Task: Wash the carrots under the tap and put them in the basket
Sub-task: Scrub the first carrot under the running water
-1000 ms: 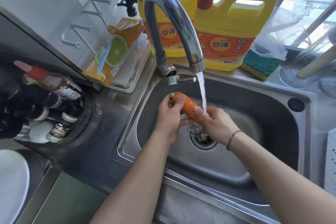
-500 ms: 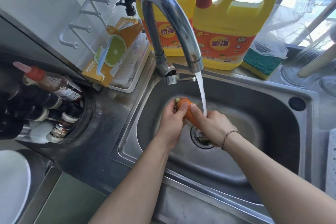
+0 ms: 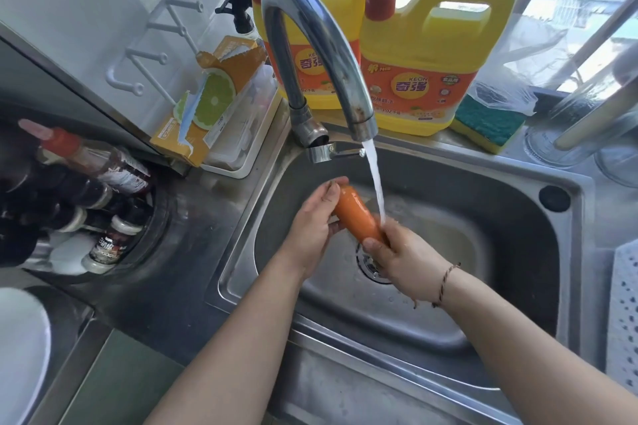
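- Carrot (image 3: 357, 219) sits over the steel sink (image 3: 569, 252), above the drain (image 3: 371, 267), held between both hands; water stream (image 3: 376, 190) runs past its right side and lands at the lower end.
- Tap (image 3: 321, 55) arcs over the basin, running.
- Left hand (image 3: 312, 231) cups the carrot's upper, stem end, fingers curled around its far side.
- Right hand (image 3: 402, 260) grips the lower tip, thumb and fingers wrapped on it; a cord bracelet (image 3: 445, 283) is on that wrist.
- Step in hand, my read: rinse and rub. Only this one carrot is visible, not yet in any basket.
- To do it well: shift the carrot slightly right so the stream hits mid-body, roll it between the palms, slide the hands along its length, clear the stem end where dirt sticks.
- Keep a firm hold; wet skin will likely be slippery and the drain is right below.
- White perforated piece (image 3: 621, 317) at the right edge could be the basket; can't confirm.
- Two yellow detergent jugs (image 3: 428, 55) behind the tap: label reads "KEON" plus "奇强"; finer print unreadable.
- Orange box (image 3: 207, 103) with a lime-slice picture, left of the tap: print too small to read.
- Seasoning bottles (image 3: 107, 245) far left: labels illegible.
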`<state>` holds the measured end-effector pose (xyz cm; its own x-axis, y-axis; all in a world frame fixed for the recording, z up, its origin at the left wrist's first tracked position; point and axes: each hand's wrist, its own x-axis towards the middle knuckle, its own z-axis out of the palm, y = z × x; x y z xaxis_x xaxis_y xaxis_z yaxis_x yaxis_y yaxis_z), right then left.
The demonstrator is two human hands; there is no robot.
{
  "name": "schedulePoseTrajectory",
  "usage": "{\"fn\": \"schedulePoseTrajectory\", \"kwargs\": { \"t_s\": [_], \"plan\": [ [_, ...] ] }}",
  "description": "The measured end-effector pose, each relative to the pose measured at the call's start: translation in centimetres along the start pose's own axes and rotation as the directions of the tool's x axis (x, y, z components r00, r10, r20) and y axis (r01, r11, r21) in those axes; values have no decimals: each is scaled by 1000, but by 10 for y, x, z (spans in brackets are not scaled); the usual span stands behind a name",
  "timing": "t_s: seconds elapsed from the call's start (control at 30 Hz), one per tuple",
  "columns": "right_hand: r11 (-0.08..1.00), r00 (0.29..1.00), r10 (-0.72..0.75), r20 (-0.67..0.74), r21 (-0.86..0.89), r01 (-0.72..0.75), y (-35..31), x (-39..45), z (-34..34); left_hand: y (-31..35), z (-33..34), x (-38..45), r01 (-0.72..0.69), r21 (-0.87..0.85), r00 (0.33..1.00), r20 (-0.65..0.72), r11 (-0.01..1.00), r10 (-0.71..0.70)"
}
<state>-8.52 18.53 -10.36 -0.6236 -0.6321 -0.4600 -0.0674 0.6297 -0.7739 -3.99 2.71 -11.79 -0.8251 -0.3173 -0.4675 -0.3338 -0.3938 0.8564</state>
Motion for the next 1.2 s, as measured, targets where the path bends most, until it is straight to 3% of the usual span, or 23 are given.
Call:
{"fn": "schedulePoseTrajectory", "kwargs": {
  "t_s": [0.1, 0.2, 0.27, 0.37, 0.43, 0.5, 0.63, 0.7, 0.77, 0.83, 0.9, 0.93, 0.97, 1.03, 1.1, 1.2],
  "plan": [
    [1000, 998, -31, -55, -1, 31, 3, -5, -4, -1, 4, 5, -59, 120, 994, -90, 991, 70],
    [941, 999, 15, -52, 338, 3, 4, -14, -11, 1, 3, 10, -40, 40, 998, -55, 998, 42],
    [807, 997, 56, 58, 586, -79, 6, -20, -20, 2, 5, 9, -19, -61, 1000, 11, 998, 19],
    [688, 972, 44, 232, 698, -198, 17, -27, -30, 1, 5, 3, 16, -291, 994, 106, 957, 15],
    [743, 983, 43, 178, 652, -151, 21, -30, -31, -1, 5, 1, 30, -381, 992, 128, 924, 21],
    [858, 995, 96, -13, 507, -76, 19, -28, -26, -1, 9, -1, 41, -370, 992, 126, 928, 6],
    [986, 903, 110, -415, 161, -46, 5, -15, -10, -10, 29, -4, 12, -197, 999, -33, 980, -19],
    [995, 887, 85, -454, -2, -96, -5, -13, -2, -15, 37, 3, -47, -45, 979, -199, 998, 37],
    [998, 923, -13, -385, -64, -13, -8, -16, 9, -10, 41, 10, -75, 35, 923, -377, 997, 83],
    [979, 962, -42, -269, 183, 93, -6, -23, 18, -5, 39, 21, -86, -13, 891, -449, 996, 71],
    [811, 997, 28, -75, 585, 21, -5, -32, 17, -4, 34, 26, -68, -70, 896, -443, 995, 30],
    [725, 999, 47, 10, 688, -41, -5, -37, 16, -6, 33, 28, -49, -120, 895, -447, 992, -10],
    [707, 996, 66, 51, 702, -83, -5, -40, 16, -6, 33, 27, -15, -196, 887, -456, 981, -77],
    [873, 993, 105, -49, 483, -69, -6, -40, 17, -1, 35, 23, 80, -394, 865, -430, 916, -260],
    [997, 969, 32, -243, 72, -15, -5, -38, 17, 1, 43, 20, 124, -539, 852, -373, 833, -368],
    [954, 949, 6, -314, -283, -100, -2, -35, 12, -11, 64, 13, 140, -406, 886, -356, 903, -297]
  ]
}}
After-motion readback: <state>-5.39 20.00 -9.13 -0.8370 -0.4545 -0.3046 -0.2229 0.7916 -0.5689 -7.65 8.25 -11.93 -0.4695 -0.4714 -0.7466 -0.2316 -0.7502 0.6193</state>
